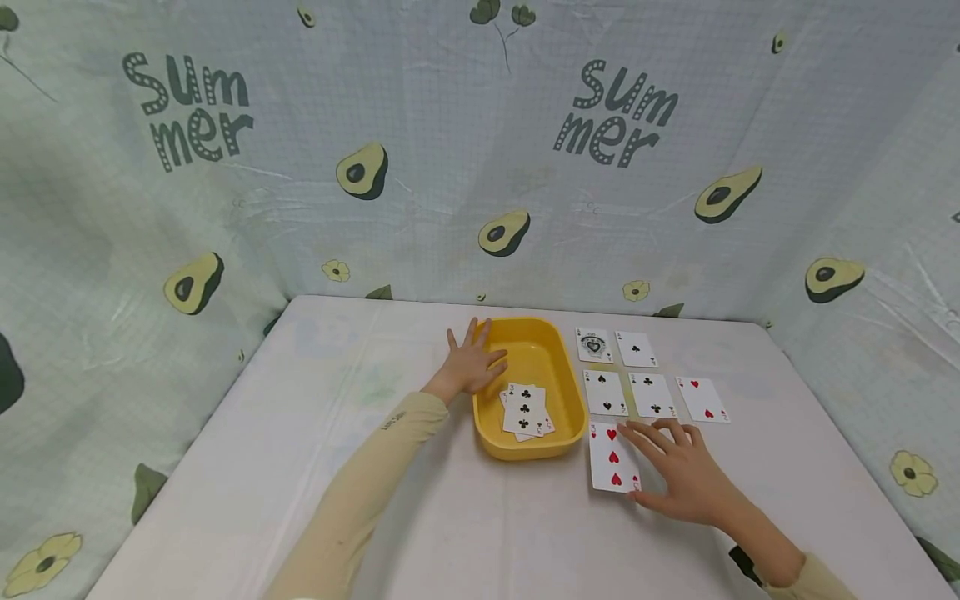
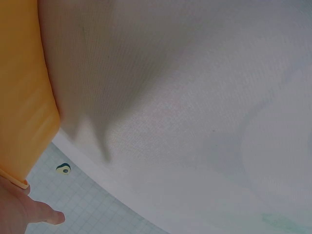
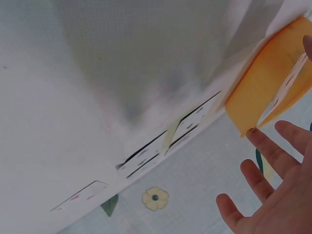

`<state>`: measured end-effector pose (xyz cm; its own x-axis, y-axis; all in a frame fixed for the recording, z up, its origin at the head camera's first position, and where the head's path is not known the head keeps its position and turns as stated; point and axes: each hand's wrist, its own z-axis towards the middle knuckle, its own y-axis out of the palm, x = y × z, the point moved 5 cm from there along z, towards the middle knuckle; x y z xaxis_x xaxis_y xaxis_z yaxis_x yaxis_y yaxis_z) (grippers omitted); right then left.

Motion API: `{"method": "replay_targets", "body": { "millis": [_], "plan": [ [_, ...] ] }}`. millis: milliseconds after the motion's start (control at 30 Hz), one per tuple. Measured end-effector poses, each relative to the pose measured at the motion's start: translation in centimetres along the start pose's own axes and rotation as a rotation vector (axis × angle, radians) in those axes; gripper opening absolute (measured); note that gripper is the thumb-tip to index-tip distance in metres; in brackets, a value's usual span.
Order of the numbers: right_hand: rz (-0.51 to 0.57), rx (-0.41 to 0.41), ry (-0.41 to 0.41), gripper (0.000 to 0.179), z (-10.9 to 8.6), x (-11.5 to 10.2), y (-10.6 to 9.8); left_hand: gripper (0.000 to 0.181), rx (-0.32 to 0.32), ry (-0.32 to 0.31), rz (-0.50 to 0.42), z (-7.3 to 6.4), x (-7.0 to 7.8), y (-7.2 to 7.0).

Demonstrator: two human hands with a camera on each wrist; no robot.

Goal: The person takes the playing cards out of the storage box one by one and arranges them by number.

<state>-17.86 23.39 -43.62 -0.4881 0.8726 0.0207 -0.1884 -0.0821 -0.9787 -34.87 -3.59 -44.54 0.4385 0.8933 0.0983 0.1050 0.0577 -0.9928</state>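
Observation:
My right hand point(image 1: 686, 475) pinches a three of hearts point(image 1: 615, 458) by its edges, thumb at the lower right corner and a fingertip at the top. The right wrist view shows this card point(image 3: 282, 92) edge-on, tilted between the fingertips. With fingers spread, my left hand point(image 1: 468, 367) rests on the left rim of a yellow tray point(image 1: 528, 333). Inside the tray, a three of clubs point(image 1: 525, 408) lies on top of another card. In the left wrist view the left hand point(image 2: 24, 209) is at the tray's rim.
Right of the tray lie cards in rows: an ace of spades point(image 1: 594, 345) and an ace of clubs point(image 1: 636, 349) behind; a two of spades point(image 1: 605, 392), a clubs card point(image 1: 652, 395) and a two of hearts point(image 1: 702, 400) in front. A patterned cloth wall point(image 1: 435, 167) stands behind the table.

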Motion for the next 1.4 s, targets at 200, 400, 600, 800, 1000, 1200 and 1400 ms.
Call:
{"method": "replay_targets", "body": {
  "millis": [200, 400, 600, 800, 1000, 1200, 1400],
  "plan": [
    [-0.002, -0.035, 0.001, 0.084, -0.3, 0.4, 0.6, 0.045, -0.003, 0.001, -0.001, -0.1, 0.0, -0.1],
    [-0.001, -0.079, 0.001, 0.084, -0.4, 0.9, 1.3, 0.045, -0.001, 0.000, -0.001, -0.2, 0.0, -0.1],
    [-0.020, -0.069, -0.032, 0.083, -0.4, 1.5, 1.9, 0.045, -0.006, -0.001, 0.001, -0.2, 0.0, 0.0],
    [-0.039, -0.076, -0.048, 0.081, -0.2, 1.8, 2.2, 0.045, -0.005, 0.001, -0.004, -0.3, -0.1, -0.1],
    [-0.047, -0.072, -0.066, 0.080, -0.1, 1.9, 2.0, 0.045, -0.007, 0.001, -0.003, -0.2, -0.1, -0.3],
    [-0.019, -0.100, -0.062, 0.080, -0.1, 2.0, 2.1, 0.046, -0.004, 0.008, 0.000, -0.2, 0.0, -0.4],
    [-0.021, -0.120, -0.046, 0.081, -0.2, 2.2, 2.2, 0.045, -0.005, 0.010, 0.004, -0.3, 0.1, -0.4]
  ]
}}
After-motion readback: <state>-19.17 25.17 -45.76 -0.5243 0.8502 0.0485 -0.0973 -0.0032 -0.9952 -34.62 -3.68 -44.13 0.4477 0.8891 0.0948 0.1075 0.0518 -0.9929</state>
